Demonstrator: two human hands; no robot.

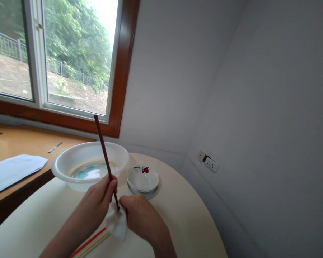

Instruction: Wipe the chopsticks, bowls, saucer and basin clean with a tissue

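My left hand (98, 202) pinches a dark brown chopstick (103, 148) near its lower end, so the stick stands nearly upright with its top leaning left. My right hand (140, 216) grips a white cloth (116, 222) wrapped around the stick's lower tip. Both hands hover over the cream round table (183, 222). Under my left wrist lie a red chopstick (87, 242) and a pale one (94, 245). Just beyond my hands stands a white basin (67, 165) holding a little water.
A stack of small white dishes (143, 180) with a red flower mark sits right of the basin. A wooden desk (21, 143) with a white paper (10, 170) and a pen (55, 147) adjoins on the left under the window. A wall socket (210, 163) is at right.
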